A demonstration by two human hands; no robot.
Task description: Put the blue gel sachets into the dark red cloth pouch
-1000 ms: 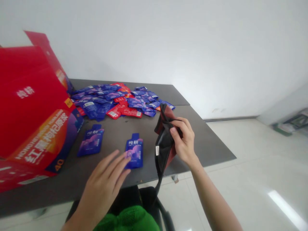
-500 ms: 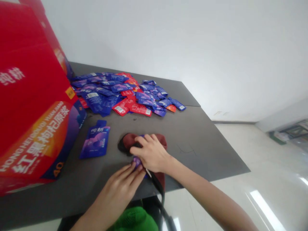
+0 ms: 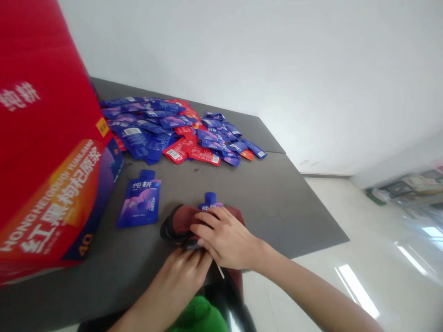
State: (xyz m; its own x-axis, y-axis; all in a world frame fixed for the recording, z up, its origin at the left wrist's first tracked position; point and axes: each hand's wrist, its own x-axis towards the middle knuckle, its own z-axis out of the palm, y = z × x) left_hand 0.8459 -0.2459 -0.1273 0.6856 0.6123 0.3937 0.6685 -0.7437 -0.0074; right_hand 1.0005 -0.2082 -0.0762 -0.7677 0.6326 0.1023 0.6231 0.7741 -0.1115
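Observation:
My right hand (image 3: pixel 226 235) lies over a dark red cloth item (image 3: pixel 187 218) with black edging, its fingers curled across it. Under those fingers the top of a blue and purple pouch (image 3: pixel 209 201) sticks out. Just below, my left hand (image 3: pixel 188 267) has its fingers bent against the lower edge of the item, touching the right fingertips. What either hand grips is hidden. A black strap (image 3: pixel 230 288) hangs over the table's front edge. Another blue pouch (image 3: pixel 140 203) lies flat on the table to the left.
A large red box (image 3: pixel 44 138) stands at the left. Behind the hands, a heap of blue pouches (image 3: pixel 162 121) and red pouches (image 3: pixel 204 154) lies on the grey table (image 3: pixel 277 203), near the white wall. Shelving (image 3: pixel 408 184) is at the far right.
The pouch between the hands now shows its top above my right hand. My left hand has come up against the cloth item, whose black edge has shifted left and down.

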